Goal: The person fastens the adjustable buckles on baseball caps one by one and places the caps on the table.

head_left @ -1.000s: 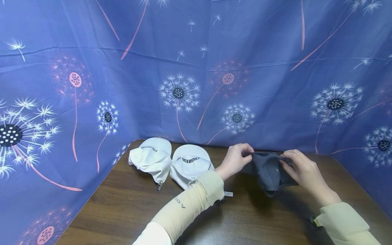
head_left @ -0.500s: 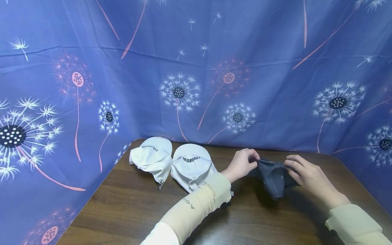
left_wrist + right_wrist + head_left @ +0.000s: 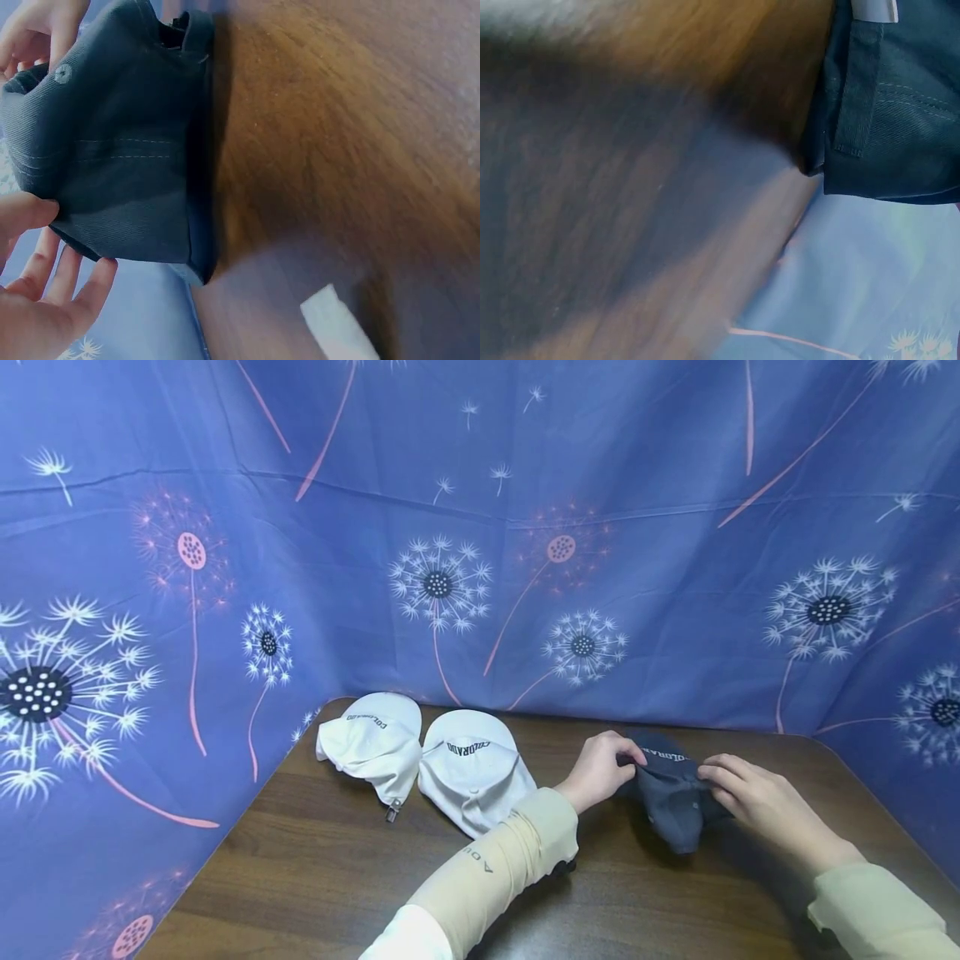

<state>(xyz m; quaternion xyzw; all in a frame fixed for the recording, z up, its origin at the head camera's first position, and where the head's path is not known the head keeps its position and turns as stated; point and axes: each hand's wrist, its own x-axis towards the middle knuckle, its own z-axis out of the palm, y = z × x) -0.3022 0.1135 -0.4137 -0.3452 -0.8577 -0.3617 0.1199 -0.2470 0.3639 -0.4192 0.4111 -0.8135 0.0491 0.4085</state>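
Both hands pinch a dark cap [image 3: 672, 806] near the table's back right, its lettering turned up and partly covered by fingers. The left hand [image 3: 600, 770] grips its left side, and the right hand [image 3: 765, 806] its right side. In the left wrist view the dark cap [image 3: 120, 150] shows stitching and an eyelet, with the left hand [image 3: 45, 285] at its lower edge and the right hand [image 3: 45, 34] at the top. The right wrist view shows the dark cap [image 3: 900, 112] and no fingers.
Two white caps lie side by side on the wooden table [image 3: 300, 877]: one at the far left [image 3: 375, 747], the other [image 3: 471, 772] beside the left forearm. A blue patterned cloth [image 3: 480, 527] hangs behind the table. A white strip [image 3: 337, 326] shows in the left wrist view.
The dark cap has turned so that its lettering and brim show, and has shifted slightly right. Both hands have moved a little right and down with it, still gripping.
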